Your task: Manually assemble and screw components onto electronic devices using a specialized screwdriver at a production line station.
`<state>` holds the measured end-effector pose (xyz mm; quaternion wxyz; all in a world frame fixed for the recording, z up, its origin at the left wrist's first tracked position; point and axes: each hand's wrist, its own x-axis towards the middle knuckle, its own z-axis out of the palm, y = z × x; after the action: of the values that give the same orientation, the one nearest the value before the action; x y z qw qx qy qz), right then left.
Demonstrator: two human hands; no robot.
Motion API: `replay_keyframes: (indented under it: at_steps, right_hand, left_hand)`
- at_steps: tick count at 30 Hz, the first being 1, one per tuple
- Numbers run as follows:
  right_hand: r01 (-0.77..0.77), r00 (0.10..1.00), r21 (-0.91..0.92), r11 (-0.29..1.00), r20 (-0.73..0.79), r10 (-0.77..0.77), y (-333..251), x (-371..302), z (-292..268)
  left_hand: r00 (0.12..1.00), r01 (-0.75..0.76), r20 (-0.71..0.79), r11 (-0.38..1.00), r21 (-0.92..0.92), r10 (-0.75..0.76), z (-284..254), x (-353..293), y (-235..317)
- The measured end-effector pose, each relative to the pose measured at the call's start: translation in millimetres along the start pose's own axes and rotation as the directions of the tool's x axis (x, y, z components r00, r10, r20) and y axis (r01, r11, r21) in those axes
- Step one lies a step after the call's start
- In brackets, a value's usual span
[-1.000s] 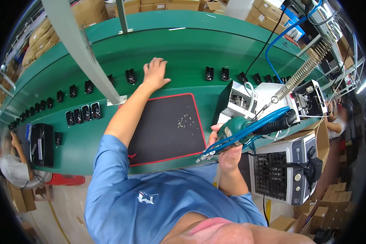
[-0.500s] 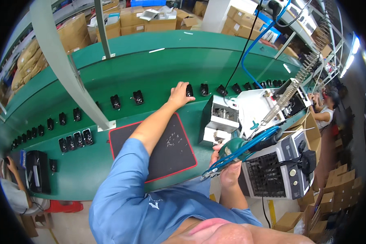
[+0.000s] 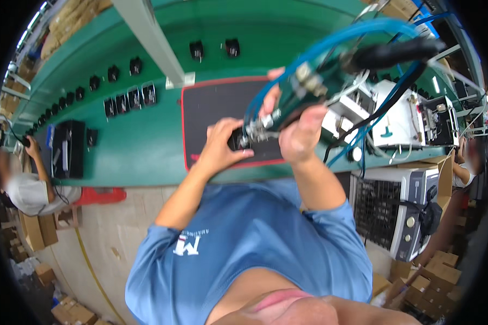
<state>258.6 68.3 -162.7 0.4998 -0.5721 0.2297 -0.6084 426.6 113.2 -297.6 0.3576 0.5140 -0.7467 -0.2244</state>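
We have drawn our left hand (image 3: 218,147) back from the far side of the desk (image 3: 146,174), pinching a black part (image 3: 235,140) on the dark mat (image 3: 206,103); our right hand (image 3: 300,140), wrapped round the green tool (image 3: 295,97), now brings part and tool together.

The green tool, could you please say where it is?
In the head view, the green tool is right of centre, in the right hand, its tip near the black part in the left hand.
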Motion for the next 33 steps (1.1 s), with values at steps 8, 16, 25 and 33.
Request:
replay_keyframes:
  at_steps: [8,16,25,33]
  right_hand:
    - [-0.046,0.997,-0.046,0.998,-0.071,0.043,10.0,-14.4,23.9]
    - [0.013,0.996,-0.078,0.997,-0.089,-0.020,18.9,-21.7,24.6]
    - [-0.010,0.995,0.034,0.999,-0.098,0.013,31.1,-26.0,18.8]
    - [-0.042,0.997,-0.126,0.991,-0.068,0.034,-0.3,-7.6,29.5]
  left_hand:
    - [0.997,-0.048,-0.054,0.998,-0.035,0.047,4.6,-2.9,-5.6]
    - [0.996,-0.047,-0.077,0.999,-0.013,0.045,5.3,-6.3,0.5]
    - [0.995,-0.067,-0.078,0.997,-0.033,0.064,6.2,-4.7,-3.4]
    - [0.996,-0.043,-0.072,0.999,0.008,0.044,4.5,-5.1,-1.2]
